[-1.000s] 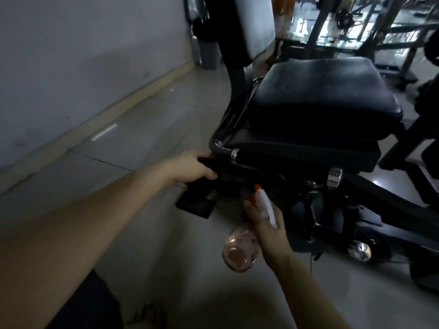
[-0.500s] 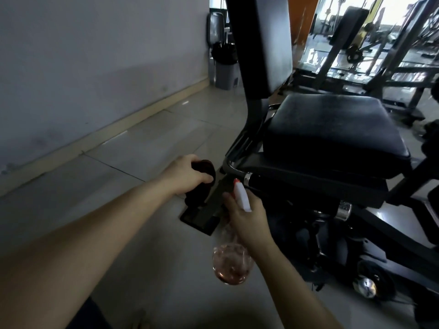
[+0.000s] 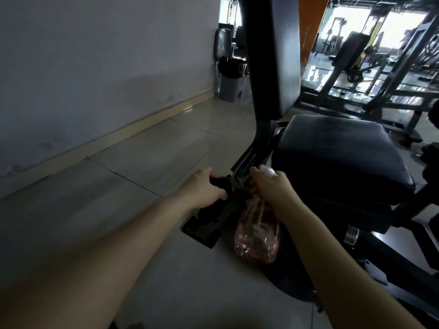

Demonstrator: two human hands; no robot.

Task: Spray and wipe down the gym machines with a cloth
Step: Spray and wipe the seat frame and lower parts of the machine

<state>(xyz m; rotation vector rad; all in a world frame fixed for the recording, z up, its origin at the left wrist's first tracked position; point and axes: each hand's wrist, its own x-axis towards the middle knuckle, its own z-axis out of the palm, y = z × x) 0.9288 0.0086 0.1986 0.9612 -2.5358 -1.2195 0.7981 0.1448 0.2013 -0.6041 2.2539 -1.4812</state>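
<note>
- A grey wall [image 3: 95, 67] is seen on the left, with a pale skirting board [image 3: 147, 122] along its foot and a tiled floor [image 3: 147, 160] below it.
- A grey bin [image 3: 231, 87] with a black liner is set against the wall in the far corner, well apart from the hands.
- Other machines [image 3: 356, 55] are seen at the back right in bright light; their detail is blurred.
- The gym machine [image 3: 308, 210] nearest the camera is made up of a tall black backrest [image 3: 273, 55], a black padded seat [image 3: 337, 150] and a dark metal frame [image 3: 247, 160] that rises between them.
- A flat black foot plate [image 3: 202, 232] is seen on the floor under the hands.
- The lower frame is partly hidden by both hands and by the bottle, so the bar there cannot be made out fully.
- A dark cloth [image 3: 213, 210] is bunched in the left hand [image 3: 204, 188], whose fingers are curled round it; it is held at the frame just left of the seat's near corner, and its loose end hangs below the fist.
- A spray bottle [image 3: 257, 233] is gripped at the neck by the right hand [image 3: 273, 188], just beside the cloth.
- The bottle's white spray head [image 3: 267, 171] is seen above the fingers, close to the frame.
- The bottle's body is round, translucent and pink-tinted, and it hangs below the hand.
</note>
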